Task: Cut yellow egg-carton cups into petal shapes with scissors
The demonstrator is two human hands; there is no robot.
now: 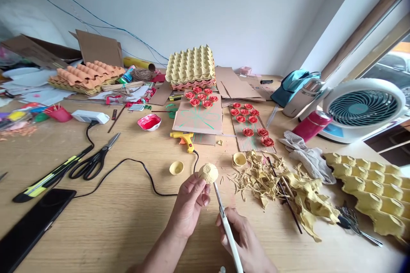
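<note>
My left hand (191, 202) pinches a small yellow egg-carton cup (208, 172), held up above the wooden table (128, 217). My right hand (245, 239) grips a white-handled craft knife (226, 222), its metal blade tip pointing up at the underside of the cup. Two more cut cups lie on the table, one (176, 167) left of the held cup and one (239, 159) to its right. A heap of yellow carton scraps (272, 181) spreads out just right of my hands.
Yellow glue gun (184, 138) with black cord, black scissors (94, 161), a utility knife (48, 179) and a dark phone (32, 226) lie left. Cardboard panels with red paper roses (200, 108), stacked egg trays (190, 66), a cut tray (371, 187), a red bottle (310, 126) and fan (363, 108) stand behind and right.
</note>
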